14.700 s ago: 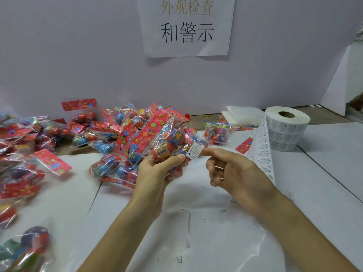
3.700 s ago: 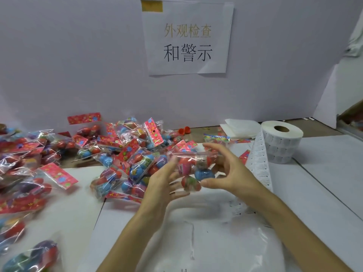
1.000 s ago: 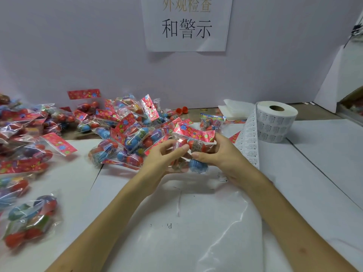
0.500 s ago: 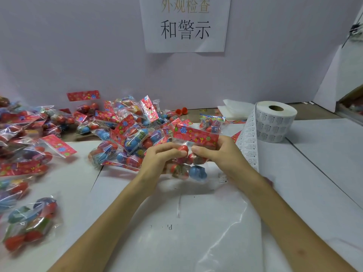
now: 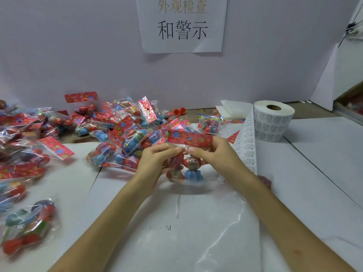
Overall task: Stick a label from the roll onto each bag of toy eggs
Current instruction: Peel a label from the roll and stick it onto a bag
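Both hands hold one clear bag of toy eggs (image 5: 184, 169) upright above the table, its red flowered header card on top. My left hand (image 5: 157, 161) pinches the plastic just under the header from the left. From the right, my right hand (image 5: 212, 154) grips the bag and the header's right end. Red and blue eggs hang in the lower part of the bag. The white label roll (image 5: 272, 121) stands at the right, and its printed strip (image 5: 246, 146) trails down toward my right wrist.
A heap of egg bags (image 5: 125, 134) lies behind my hands, with more bags (image 5: 21, 146) spread along the left edge. A clear plastic sheet (image 5: 196, 222) covers the table in front. Folded white paper (image 5: 233, 110) lies by the back wall under a printed sign.
The bag has been turned upright and lifted slightly between both hands over the last second. Earlier, a different bag was getting a label from my right hand.
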Demonstrator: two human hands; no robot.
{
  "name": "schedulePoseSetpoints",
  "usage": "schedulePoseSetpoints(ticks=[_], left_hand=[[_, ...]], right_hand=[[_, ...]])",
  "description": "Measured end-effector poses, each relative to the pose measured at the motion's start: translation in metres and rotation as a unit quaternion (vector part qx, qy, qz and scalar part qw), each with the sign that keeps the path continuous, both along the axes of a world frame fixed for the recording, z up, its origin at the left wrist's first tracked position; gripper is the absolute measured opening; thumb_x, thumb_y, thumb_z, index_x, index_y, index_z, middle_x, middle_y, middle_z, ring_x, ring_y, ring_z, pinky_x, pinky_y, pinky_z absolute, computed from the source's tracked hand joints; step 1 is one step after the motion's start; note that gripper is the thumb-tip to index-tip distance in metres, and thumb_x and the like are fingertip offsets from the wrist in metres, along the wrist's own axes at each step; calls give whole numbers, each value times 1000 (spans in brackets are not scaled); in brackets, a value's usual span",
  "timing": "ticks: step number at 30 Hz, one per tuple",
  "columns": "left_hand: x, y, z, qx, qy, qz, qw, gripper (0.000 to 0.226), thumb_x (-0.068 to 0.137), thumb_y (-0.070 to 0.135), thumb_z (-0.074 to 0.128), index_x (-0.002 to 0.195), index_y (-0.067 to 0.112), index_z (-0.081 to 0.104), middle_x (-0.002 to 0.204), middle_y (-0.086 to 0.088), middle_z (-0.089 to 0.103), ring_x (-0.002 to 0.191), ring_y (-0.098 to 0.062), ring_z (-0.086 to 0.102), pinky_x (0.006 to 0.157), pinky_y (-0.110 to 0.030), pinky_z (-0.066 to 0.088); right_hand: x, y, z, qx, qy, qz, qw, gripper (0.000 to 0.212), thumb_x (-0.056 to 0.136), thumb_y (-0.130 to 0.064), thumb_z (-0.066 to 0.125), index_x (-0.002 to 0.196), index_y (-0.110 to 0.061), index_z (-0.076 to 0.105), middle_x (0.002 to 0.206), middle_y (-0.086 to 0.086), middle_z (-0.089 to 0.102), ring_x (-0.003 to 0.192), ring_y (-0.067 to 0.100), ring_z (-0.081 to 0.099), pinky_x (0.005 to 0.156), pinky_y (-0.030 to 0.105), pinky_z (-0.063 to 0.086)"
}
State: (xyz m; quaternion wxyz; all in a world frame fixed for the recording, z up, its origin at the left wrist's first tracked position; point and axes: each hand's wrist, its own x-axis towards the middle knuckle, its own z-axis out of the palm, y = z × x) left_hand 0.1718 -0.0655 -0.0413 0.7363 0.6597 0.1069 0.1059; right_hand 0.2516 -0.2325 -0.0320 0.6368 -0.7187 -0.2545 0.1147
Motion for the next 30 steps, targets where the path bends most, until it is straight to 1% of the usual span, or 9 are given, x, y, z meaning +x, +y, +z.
schedulePoseSetpoints(ticks=[3,7,10,12,17,21,24,27,30], left_hand=[[0,0,-1,-13,-1,24,1000,22,91,12,71,72,17,81,80,-8,76,75,-19,75,64,-28,60],[0,1,-2,12,3,35,999,12,91,13,72,86,8,82,84,-11,76,77,-21,72,67,-30,61],[1,1,-3,25,-2,40,999,14,89,14,72,80,11,81,81,-9,75,75,-18,71,67,-26,61],[1,0,-2,39,0,37,999,18,90,18,72,75,16,82,79,-7,76,74,-14,72,65,-25,59],[-1,-4,-3,-2,2,21,1000,21,84,39,73,84,22,84,87,-8,79,80,-22,78,65,-27,60],[3,-4,-7,83,-71,143,984,7,98,25,66,99,28,73,91,5,78,83,-9,74,69,-19,58],[1,1,-3,109,-137,219,960,11,101,20,63,93,24,71,82,10,73,80,-10,69,70,-19,55],[0,-2,2,133,-126,122,975,11,97,32,66,97,23,72,84,11,75,78,-8,70,69,-24,56],[0,-12,-5,232,-65,26,970,51,81,59,77,122,31,65,114,14,72,99,0,69,82,-22,54]], right_hand=[[2,-1,0,-40,19,12,999,11,88,-18,77,97,-25,73,87,-3,76,81,10,72,66,25,56],[1,-1,-1,-39,20,16,999,14,86,-11,78,93,-22,74,80,-9,76,71,5,69,64,22,55],[-1,0,0,-25,34,24,999,13,86,-5,77,93,-15,75,89,4,78,79,15,71,75,33,59],[-1,-1,2,-26,33,24,999,11,86,-2,76,93,-10,75,91,12,77,79,18,71,76,34,60],[-1,-2,4,-30,7,-10,999,16,86,-3,76,80,-18,72,69,-7,70,63,6,67,62,22,58],[3,-3,3,-19,-23,-110,994,13,84,-13,79,79,-23,72,67,-7,72,64,9,68,59,27,56],[6,-6,3,-4,-24,-168,985,13,84,-15,77,79,-25,73,75,-4,75,77,20,74,76,43,61],[4,-5,7,32,25,-177,983,11,87,-13,75,86,-24,72,88,1,76,84,25,74,75,45,63],[-3,-3,10,59,85,-96,990,11,92,-16,71,102,-14,74,108,18,72,96,29,73,71,40,64]])
